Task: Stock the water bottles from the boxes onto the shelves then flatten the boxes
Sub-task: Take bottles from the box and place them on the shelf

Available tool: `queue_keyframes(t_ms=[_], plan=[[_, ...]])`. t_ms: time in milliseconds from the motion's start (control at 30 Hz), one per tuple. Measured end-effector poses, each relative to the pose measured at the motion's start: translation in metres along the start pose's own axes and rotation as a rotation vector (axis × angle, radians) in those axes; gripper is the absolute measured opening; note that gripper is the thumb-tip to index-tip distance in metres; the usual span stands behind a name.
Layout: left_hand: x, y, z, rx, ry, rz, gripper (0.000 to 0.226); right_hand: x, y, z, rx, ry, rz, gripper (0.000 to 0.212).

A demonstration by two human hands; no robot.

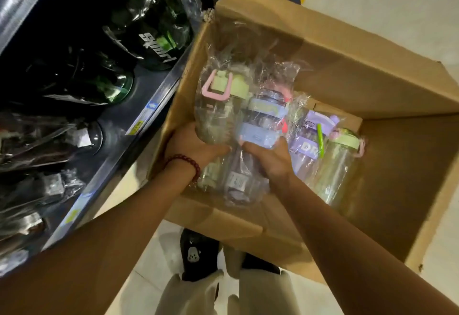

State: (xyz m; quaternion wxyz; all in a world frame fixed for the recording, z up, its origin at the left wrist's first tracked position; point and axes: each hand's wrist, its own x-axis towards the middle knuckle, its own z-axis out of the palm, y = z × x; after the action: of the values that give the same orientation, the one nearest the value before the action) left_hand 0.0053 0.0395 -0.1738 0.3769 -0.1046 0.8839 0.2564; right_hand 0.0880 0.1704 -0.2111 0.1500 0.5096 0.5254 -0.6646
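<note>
An open cardboard box stands on the floor beside the shelves. Inside it lie several water bottles in clear plastic wrap. My left hand grips a clear bottle with a green lid and pink handle. My right hand grips a bottle with a blue lid right beside it. Both bottles are lifted above the others. A purple bottle and a green-lidded bottle lie further right in the box.
On the left, a dark metal shelf holds black and green wrapped bottles. More wrapped dark bottles lie on the lower shelf level. My feet stand on the pale floor just in front of the box.
</note>
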Motion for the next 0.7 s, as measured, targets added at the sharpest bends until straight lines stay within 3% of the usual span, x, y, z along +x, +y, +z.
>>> queue_keyframes(t_ms=[133,333,433,500,700], plan=[[0.0,-0.001,0.006,-0.178,-0.132,-0.07,0.068,-0.006,-0.003,-0.017,-0.012,-0.032,0.034,0.06],[-0.032,0.014,0.001,-0.215,-0.185,-0.068,0.079,-0.048,-0.021,-0.043,0.081,-0.06,0.011,0.035],[-0.057,0.027,-0.02,-0.254,-0.23,-0.03,0.093,-0.079,-0.037,-0.053,0.108,-0.071,-0.012,0.055],[-0.078,0.038,-0.04,-0.293,-0.216,-0.015,0.094,-0.102,-0.051,-0.057,0.083,-0.068,-0.063,0.055],[-0.15,0.063,-0.116,-0.424,-0.166,0.016,0.078,-0.183,-0.107,-0.056,0.104,-0.067,-0.152,0.056]])
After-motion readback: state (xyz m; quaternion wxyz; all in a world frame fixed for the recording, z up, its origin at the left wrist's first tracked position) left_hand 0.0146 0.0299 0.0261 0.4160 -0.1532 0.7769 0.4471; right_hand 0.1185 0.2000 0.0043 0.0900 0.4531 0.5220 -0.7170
